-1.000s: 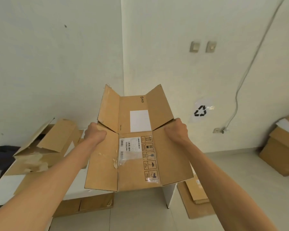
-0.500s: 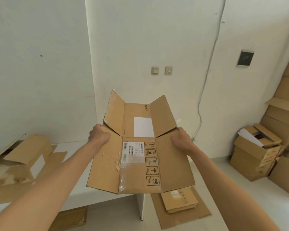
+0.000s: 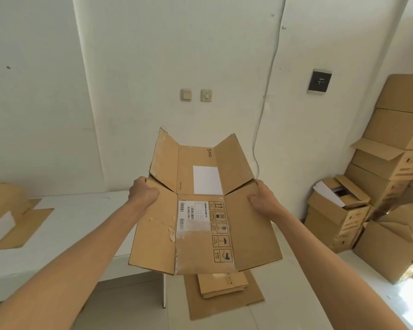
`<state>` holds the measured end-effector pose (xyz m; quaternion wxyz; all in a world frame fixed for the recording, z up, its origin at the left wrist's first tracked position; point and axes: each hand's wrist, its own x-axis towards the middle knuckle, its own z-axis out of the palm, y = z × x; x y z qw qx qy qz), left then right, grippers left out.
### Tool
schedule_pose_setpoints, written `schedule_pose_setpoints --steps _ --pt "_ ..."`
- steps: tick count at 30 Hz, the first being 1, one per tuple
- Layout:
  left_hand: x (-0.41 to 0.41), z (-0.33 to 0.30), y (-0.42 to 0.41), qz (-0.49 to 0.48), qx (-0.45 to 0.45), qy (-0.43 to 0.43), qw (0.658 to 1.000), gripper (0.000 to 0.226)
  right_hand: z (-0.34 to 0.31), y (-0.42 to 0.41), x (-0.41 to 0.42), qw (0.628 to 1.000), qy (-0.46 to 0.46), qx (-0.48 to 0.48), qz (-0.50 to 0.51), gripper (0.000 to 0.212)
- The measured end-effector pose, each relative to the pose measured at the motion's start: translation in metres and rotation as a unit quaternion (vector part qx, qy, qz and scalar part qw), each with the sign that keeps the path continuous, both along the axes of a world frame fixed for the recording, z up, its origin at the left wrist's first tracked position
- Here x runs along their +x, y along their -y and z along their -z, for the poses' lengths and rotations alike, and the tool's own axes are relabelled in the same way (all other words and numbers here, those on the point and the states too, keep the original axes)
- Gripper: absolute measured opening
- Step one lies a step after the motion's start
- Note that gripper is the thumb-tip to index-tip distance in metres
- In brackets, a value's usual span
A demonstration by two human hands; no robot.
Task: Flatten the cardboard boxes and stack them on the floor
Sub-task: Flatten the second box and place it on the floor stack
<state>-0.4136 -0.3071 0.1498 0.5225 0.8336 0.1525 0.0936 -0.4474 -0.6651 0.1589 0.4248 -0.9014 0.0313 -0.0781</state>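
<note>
While carried flat toward the floor stack [image 3: 222, 290], flattened box [image 3: 204, 225] pinched at both side edges — left hand [image 3: 143, 192], right hand [image 3: 262, 201] — each grip clamped to keep flaps spread.

One view only, from a camera on the person's head, facing forward and slightly down toward a room corner, so both forearms run from the bottom corners up to the left hand [image 3: 143, 194] and right hand [image 3: 262, 201], which grip a flattened box [image 3: 200, 225] close in front at mid-frame. The wide lens bends the walls and takes in a white table [image 3: 81, 210] at near left, the flat cardboard on the floor [image 3: 224, 291] just below the held box, and stacked boxes [image 3: 377, 186] at far right. With no second view, nothing is shared.
</note>
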Motion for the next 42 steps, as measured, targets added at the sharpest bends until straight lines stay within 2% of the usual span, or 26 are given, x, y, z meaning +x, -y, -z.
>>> schedule_pose_setpoints --steps 9,18,24,32,42 --pt "0.062 0.006 0.11 -0.013 -0.022 -0.004 1.0 0.028 0.014 0.101 0.073 0.999 0.014 0.038 0.024 0.05" --pt "0.107 0.022 0.217 -0.02 -0.038 -0.003 0.999 0.027 0.045 0.208 0.139 0.998 0.013 0.054 0.02 0.05" --pt "0.123 0.061 0.279 -0.063 -0.052 -0.003 0.997 0.031 0.075 0.263 0.177 0.999 0.011 0.043 -0.008 0.05" --pt "0.14 0.15 0.321 -0.094 -0.072 -0.013 0.993 0.04 0.155 0.299 0.223 0.999 -0.004 0.035 -0.033 0.052" --pt "0.159 0.354 0.324 -0.097 -0.067 0.018 0.993 0.036 0.371 0.302 0.25 0.997 0.021 0.054 -0.051 0.052"
